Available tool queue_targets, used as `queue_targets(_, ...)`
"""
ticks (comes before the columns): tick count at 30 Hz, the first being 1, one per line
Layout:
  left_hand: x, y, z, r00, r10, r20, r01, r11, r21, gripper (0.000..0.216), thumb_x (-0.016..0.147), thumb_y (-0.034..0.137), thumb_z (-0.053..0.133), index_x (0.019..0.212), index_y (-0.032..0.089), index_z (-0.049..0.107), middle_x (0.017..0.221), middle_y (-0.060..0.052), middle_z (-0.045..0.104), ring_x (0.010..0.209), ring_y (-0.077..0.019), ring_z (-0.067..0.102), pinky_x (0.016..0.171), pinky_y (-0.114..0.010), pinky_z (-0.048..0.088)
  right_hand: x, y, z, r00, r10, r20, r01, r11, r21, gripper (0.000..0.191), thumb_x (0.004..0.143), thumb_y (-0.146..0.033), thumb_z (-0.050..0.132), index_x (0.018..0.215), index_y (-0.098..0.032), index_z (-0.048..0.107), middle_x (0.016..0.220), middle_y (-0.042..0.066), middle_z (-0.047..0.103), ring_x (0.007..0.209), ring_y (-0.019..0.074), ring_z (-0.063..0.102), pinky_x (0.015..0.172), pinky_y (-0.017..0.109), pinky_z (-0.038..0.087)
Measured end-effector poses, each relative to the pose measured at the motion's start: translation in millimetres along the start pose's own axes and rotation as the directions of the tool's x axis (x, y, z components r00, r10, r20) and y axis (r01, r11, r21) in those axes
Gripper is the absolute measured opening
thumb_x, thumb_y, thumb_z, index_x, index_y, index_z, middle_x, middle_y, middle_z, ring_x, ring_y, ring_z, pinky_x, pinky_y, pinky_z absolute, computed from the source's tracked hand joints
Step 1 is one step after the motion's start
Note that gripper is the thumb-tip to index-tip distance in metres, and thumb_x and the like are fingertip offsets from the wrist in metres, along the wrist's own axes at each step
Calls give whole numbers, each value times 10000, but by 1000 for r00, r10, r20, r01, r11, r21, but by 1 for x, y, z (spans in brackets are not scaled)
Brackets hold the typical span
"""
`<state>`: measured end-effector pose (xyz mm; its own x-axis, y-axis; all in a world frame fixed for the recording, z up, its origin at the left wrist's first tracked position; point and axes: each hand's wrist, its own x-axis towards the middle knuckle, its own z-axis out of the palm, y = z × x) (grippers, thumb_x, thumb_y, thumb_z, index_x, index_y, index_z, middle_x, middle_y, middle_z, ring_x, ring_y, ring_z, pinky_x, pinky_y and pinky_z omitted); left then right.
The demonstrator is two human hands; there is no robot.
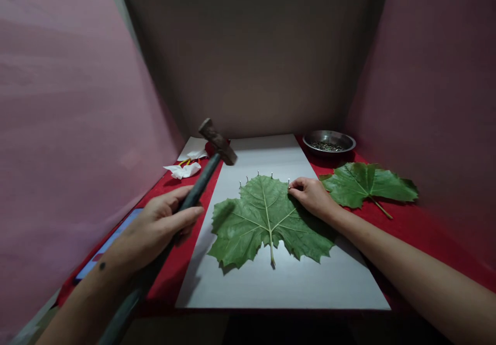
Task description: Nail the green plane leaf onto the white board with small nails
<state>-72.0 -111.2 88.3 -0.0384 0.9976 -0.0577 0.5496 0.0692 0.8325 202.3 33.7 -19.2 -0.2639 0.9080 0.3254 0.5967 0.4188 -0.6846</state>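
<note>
Round steel bowl of small dark bits at worktop's far right corner. Red-covered worktop under white board, pink walls around. Left hand wrapped around dark-handled hammer, raised. Right hand pinching small nail at large green leaf edge, mid-board.

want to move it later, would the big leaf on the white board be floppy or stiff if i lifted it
The big leaf is probably floppy and light: thin, flat, its edges curling slightly. It may tear, since small nails stand along its top edge and the right hand holds one there.
</note>
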Motion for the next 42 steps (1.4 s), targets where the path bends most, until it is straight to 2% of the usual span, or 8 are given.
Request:
queue_targets(5, -2, 13, 37, 972, 6, 237, 9, 998, -65, 491, 815, 311, 539, 1278, 182, 438, 585, 71, 411, 445, -75, 380, 401, -181, 309, 0, 0, 0, 1000, 5, -3, -5, 1000, -7, 111, 738, -117, 579, 712, -152, 681, 728, 37, 694, 678, 150, 612, 649, 227, 415)
queue_targets(9, 3, 12, 58, 948, 24, 317, 9, 995, -104, 660, 835, 261, 494, 1431, 170, 225, 464, 92, 420, 402, -90, 396, 418, -194, 332, 0, 1, 1, 1000, -16, -7, 15, 1000, -13, 121, 737, -119, 576, 697, -160, 683, 724, 36, 693, 674, 150, 613, 652, 230, 419)
queue_targets(12, 5, 17, 67, 947, 73, 314, -37, 992, -120, 708, 835, 238, 490, 1456, 194, 152, 441, 104, 404, 372, -82, 374, 409, -193, 332, 0, -1, 0, 1000, -14, -7, 14, 1000, -15, 135, 738, -117, 571, 674, -172, 677, 702, 27, 688, 657, 144, 608, 640, 228, 420)
queue_targets(18, 14, 31, 79, 940, 150, 308, -167, 985, 32, 642, 815, 189, 487, 1424, 204, 286, 494, 94, 371, 402, -63, 341, 384, -164, 272, 0, -4, -1, 1000, 30, 2, -30, 1000, 3, 115, 739, -125, 582, 703, -156, 687, 721, 46, 701, 665, 163, 618, 589, 221, 409)
queue_targets(22, 17, 35, 81, 930, 111, 349, -151, 984, 89, 635, 811, 192, 488, 1418, 202, 303, 486, 92, 368, 406, -68, 338, 381, -165, 268, 1, -2, 0, 1000, -5, 15, 4, 998, 61, 147, 758, -125, 553, 741, -154, 696, 747, 51, 708, 696, 174, 630, 576, 215, 400)
queue_targets(30, 12, 31, 84, 951, 214, 223, -236, 968, 80, 621, 829, 203, 489, 1421, 213, 300, 496, 94, 344, 415, -63, 335, 397, -168, 275, 3, 0, 2, 1000, 16, 1, -16, 999, -40, 124, 730, -101, 585, 705, -162, 690, 730, 45, 699, 673, 152, 610, 609, 219, 398)
queue_targets(36, 16, 26, 84, 955, 126, 269, -131, 991, 1, 641, 821, 215, 488, 1427, 187, 282, 492, 86, 366, 412, -69, 336, 380, -164, 276, 2, 0, 2, 1000, -6, 1, 6, 998, -70, 163, 730, -71, 555, 692, -159, 687, 712, 45, 692, 654, 152, 602, 600, 223, 392)
queue_targets(42, 9, 33, 79, 956, 237, 172, -255, 963, 91, 618, 839, 249, 481, 1427, 216, 293, 572, 58, 424, 450, -73, 334, 418, -185, 296, 3, 2, 3, 1000, -16, 1, 16, 998, -64, 155, 730, -93, 560, 698, -165, 693, 718, 42, 692, 672, 150, 606, 625, 222, 401)
